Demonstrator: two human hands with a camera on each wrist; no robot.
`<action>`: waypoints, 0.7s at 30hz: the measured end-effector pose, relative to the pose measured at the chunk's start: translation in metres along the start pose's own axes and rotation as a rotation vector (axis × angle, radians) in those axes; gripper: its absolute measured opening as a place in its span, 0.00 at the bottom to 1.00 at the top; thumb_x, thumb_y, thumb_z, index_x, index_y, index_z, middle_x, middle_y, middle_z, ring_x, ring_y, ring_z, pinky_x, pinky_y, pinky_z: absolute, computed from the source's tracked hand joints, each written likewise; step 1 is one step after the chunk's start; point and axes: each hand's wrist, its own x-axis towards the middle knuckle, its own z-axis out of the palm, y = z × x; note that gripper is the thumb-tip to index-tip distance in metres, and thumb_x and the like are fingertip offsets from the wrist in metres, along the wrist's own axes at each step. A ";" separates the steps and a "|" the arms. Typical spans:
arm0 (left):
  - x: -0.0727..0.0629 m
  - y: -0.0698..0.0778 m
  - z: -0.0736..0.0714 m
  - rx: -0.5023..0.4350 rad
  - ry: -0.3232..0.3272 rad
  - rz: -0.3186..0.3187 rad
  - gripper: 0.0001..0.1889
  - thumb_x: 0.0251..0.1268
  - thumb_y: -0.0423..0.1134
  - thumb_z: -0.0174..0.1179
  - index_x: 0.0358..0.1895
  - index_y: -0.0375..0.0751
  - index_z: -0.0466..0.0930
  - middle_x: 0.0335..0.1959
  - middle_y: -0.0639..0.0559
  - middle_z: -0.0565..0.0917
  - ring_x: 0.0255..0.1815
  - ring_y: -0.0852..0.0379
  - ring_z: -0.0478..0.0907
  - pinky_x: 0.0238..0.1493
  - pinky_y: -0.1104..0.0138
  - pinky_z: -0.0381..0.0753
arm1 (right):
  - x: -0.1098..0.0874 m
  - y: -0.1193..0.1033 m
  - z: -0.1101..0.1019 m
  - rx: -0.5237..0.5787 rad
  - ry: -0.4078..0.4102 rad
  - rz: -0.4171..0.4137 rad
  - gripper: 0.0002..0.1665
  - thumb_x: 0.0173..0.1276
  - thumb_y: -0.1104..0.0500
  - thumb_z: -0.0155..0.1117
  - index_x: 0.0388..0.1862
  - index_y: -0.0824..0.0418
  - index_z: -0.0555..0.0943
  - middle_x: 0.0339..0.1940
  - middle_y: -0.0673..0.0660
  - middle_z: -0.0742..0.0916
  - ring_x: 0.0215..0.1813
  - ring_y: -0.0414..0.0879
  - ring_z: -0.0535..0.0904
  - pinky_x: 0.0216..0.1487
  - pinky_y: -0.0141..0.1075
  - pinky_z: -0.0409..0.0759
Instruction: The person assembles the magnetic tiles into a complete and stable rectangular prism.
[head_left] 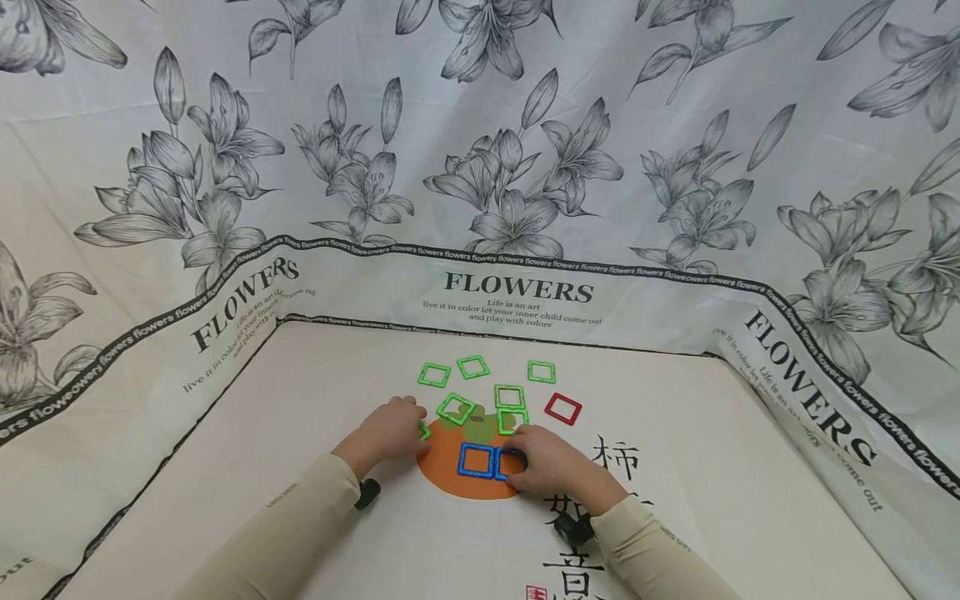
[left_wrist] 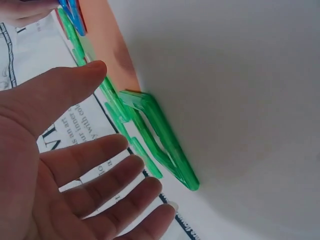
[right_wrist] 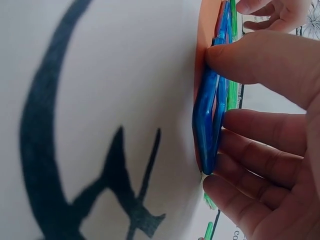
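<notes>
Lying over the orange print (head_left: 437, 468) beside another blue frame (head_left: 476, 476), one blue frame (right_wrist: 202, 117) is pinched by the right hand (head_left: 551, 465); the left hand (head_left: 388, 433) is held, fingers relaxed, near a green frame (left_wrist: 170, 141).

My sleeved forearms (head_left: 273, 525) extend from the near edge of the surface (head_left: 750, 500). My left hand (head_left: 388, 435) holds thumb (left_wrist: 60, 92) and fingers (left_wrist: 85, 156) apart, loosely bent; my right hand (head_left: 551, 465) pinches, thumb (right_wrist: 265, 57) opposing fingers (right_wrist: 265, 131).
</notes>
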 end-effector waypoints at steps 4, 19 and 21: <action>0.000 -0.002 0.001 0.021 0.028 -0.014 0.26 0.54 0.52 0.69 0.52 0.38 0.81 0.41 0.48 0.78 0.40 0.51 0.70 0.46 0.58 0.77 | 0.000 0.000 0.000 0.005 -0.002 0.002 0.25 0.56 0.49 0.71 0.51 0.59 0.83 0.51 0.54 0.82 0.48 0.45 0.74 0.53 0.44 0.78; 0.005 -0.010 0.006 -0.083 0.000 -0.063 0.24 0.54 0.50 0.69 0.48 0.37 0.80 0.38 0.49 0.75 0.38 0.52 0.69 0.44 0.59 0.75 | 0.000 0.000 0.000 0.008 0.011 -0.010 0.25 0.56 0.49 0.71 0.51 0.59 0.83 0.51 0.54 0.82 0.49 0.46 0.75 0.54 0.44 0.78; 0.006 -0.010 0.006 -0.103 -0.001 -0.068 0.25 0.53 0.48 0.69 0.51 0.36 0.79 0.40 0.48 0.76 0.38 0.51 0.69 0.45 0.59 0.75 | -0.001 0.000 0.000 0.010 0.012 -0.011 0.25 0.56 0.50 0.71 0.51 0.59 0.83 0.50 0.54 0.82 0.49 0.46 0.75 0.53 0.44 0.78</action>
